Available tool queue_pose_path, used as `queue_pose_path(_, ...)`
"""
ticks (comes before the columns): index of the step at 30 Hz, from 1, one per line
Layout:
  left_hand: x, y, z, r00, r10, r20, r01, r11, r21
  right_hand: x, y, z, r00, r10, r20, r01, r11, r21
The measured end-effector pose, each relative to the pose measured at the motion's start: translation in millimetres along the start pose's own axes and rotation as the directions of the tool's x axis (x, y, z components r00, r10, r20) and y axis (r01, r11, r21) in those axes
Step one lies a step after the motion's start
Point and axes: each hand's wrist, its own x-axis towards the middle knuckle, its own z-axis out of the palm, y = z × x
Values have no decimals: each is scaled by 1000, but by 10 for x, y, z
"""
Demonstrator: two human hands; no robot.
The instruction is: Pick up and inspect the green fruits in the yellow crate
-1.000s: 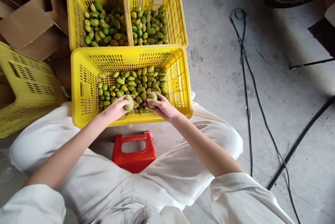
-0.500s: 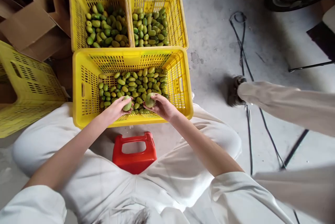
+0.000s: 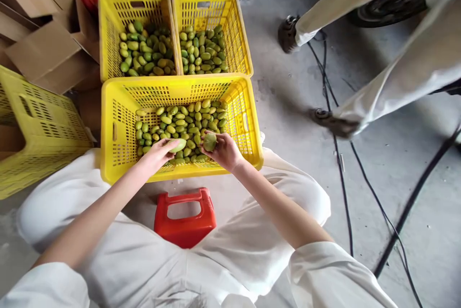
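Left grip (image 3: 162, 151), right grip (image 3: 225, 150) each clasping green fruit (image 3: 178, 145); yellow crates (image 3: 179, 90), black cables (image 3: 396, 232) on grey floor (image 3: 288, 125).

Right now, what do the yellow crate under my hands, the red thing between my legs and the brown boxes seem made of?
Yellow crate: likely moulded plastic, semi-gloss; slotted walls, rounded rim.
Red thing: probably glossy plastic; bright highlights, smooth curved edges.
Brown boxes: apparently matte cardboard; flat panels, open flaps.

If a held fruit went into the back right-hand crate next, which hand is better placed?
Probably the right: the right grip holds its fruit roughly in line with that back crate, while the left grip, also holding a fruit, sits farther left.
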Motion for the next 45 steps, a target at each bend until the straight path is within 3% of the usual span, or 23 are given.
queue_pose_path(7,-30,102,82,971,-166,-170,144,980,-136,-47,35,-47,998,-46,-49,39,991,-127)
queue_pose_path(10,-68,142,127,970,-202,-134,171,962,-214,-58,43,-61,991,-40,-131,25,993,-111)
queue_pose_path(13,-90,145,152,982,-171,-75,156,972,-177,-45,42,-41,986,-49,-156,41,998,-55)
queue_pose_path(17,-100,153,161,982,-175,-75,165,979,-123,-27,33,65,994,-45,-97,42,998,-38)
queue_pose_path(20,-103,183,154,977,-205,-59,190,962,-199,14,33,143,998,-26,-51,27,1000,13)
queue_pose_path(23,-92,208,139,984,-170,-61,142,937,-318,90,46,167,1000,11,14,-13,996,93)
queue_pose_path(26,-73,216,128,983,-162,-93,125,941,-316,146,72,158,999,1,35,-4,995,101)
queue_pose_path(31,-51,195,122,998,-68,-16,65,984,-163,93,103,98,994,-105,-26,105,994,-26)
queue_pose_path(34,-21,158,108,998,-59,-30,54,990,-134,25,87,25,988,-128,-91,121,990,-73)
queue_pose_path(39,48,128,72,999,-48,-24,44,987,-152,-38,36,-28,982,-141,-125,134,989,-67)
queue_pose_path(45,72,193,70,991,-106,-84,81,962,-261,16,-2,123,969,-142,-201,149,989,21)
